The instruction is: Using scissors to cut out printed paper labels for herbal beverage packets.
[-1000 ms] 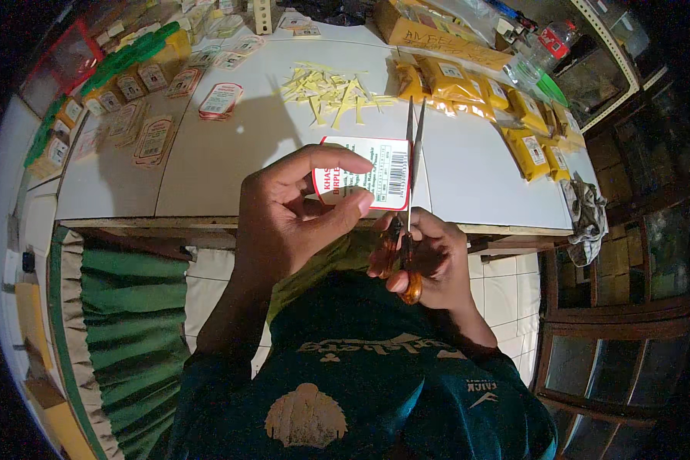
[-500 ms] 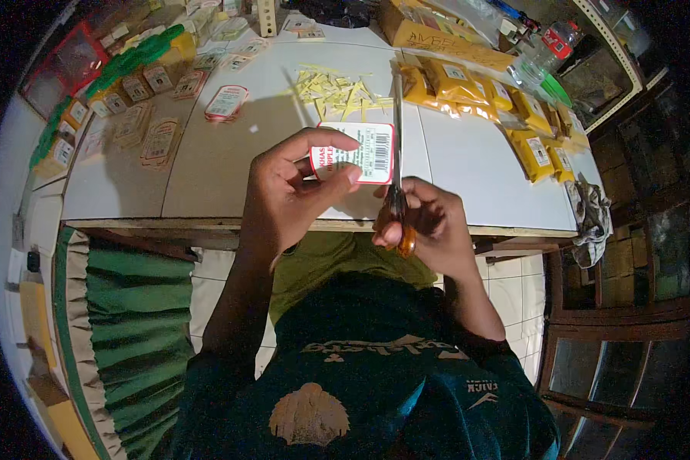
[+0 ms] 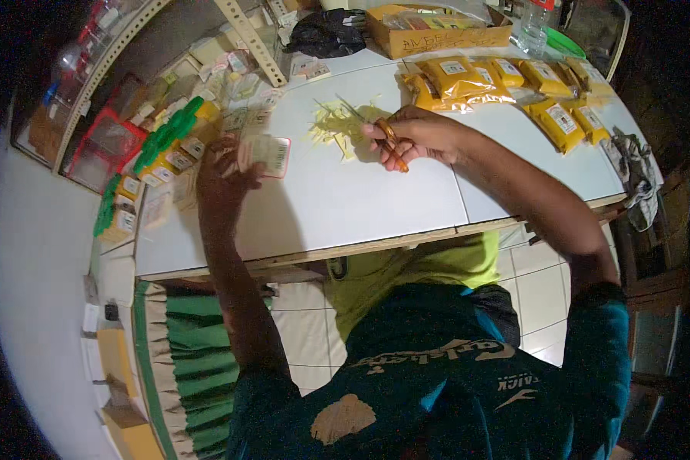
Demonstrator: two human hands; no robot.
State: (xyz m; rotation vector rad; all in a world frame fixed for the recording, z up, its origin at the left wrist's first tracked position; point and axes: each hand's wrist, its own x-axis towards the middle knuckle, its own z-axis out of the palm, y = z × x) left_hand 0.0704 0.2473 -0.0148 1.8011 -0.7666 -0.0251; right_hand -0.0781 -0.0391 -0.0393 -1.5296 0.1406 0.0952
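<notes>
My left hand (image 3: 226, 170) is at the left side of the table, its fingers on a white label (image 3: 274, 156) with a red border and a barcode. The label is slightly smeared, and whether it touches the tabletop I cannot tell. My right hand (image 3: 418, 140) grips a pair of scissors (image 3: 388, 139) by the amber handles. The blades point away to the upper left, over a pile of thin yellowish paper scraps (image 3: 333, 126).
Yellow-orange packets (image 3: 556, 125) lie at the right, with a cloth (image 3: 638, 180) by the table edge. Behind stands an open cardboard box (image 3: 437, 38) beside a black bag (image 3: 326, 32). Green-lidded containers (image 3: 169, 138) line the left, near a perforated metal post (image 3: 249, 42).
My left hand has carried the label away from the scissors to the left. My right hand has moved forward with the scissors, which now tilt toward the scraps. The view has shifted.
</notes>
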